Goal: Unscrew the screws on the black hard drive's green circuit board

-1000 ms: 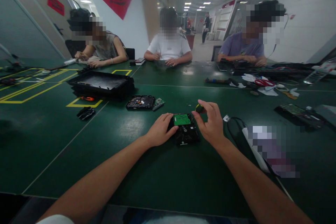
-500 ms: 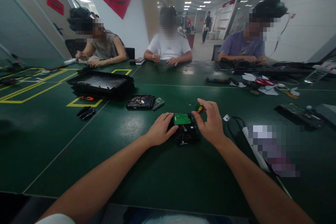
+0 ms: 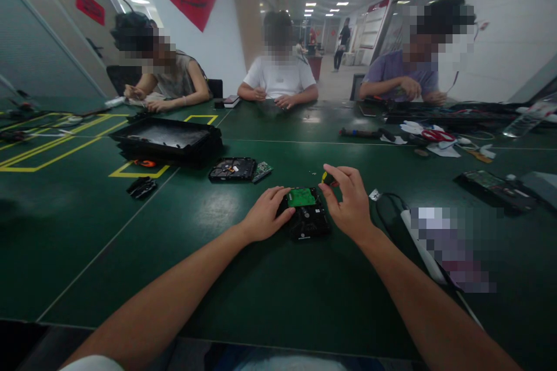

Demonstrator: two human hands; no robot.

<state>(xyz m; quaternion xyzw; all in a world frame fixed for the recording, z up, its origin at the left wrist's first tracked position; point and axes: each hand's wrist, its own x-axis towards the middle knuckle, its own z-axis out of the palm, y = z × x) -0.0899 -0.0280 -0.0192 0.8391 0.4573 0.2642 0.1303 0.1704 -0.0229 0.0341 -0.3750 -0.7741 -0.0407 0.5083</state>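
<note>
A black hard drive point(image 3: 310, 224) lies flat on the green table in front of me, its green circuit board point(image 3: 301, 197) facing up. My left hand point(image 3: 266, 214) grips the drive's left side, fingers at the far corner and thumb resting on top. Over its far right corner, my right hand point(image 3: 350, 202) pinches the handle of a short yellow-and-black screwdriver point(image 3: 326, 177) between thumb and fingers. The screwdriver's tip is too small to make out. A few tiny bits, perhaps screws, lie just beyond the drive.
Another hard drive point(image 3: 232, 169) and a loose circuit board point(image 3: 261, 172) lie beyond my left hand. Black trays point(image 3: 169, 142) are stacked farther left, with black gloves point(image 3: 141, 187) nearby. A white power strip point(image 3: 421, 246) with a cable lies at right. Three people sit opposite.
The screwdriver handle has turned in my right fingers, and that hand has shifted very slightly. My left hand and the hard drive stay in place.
</note>
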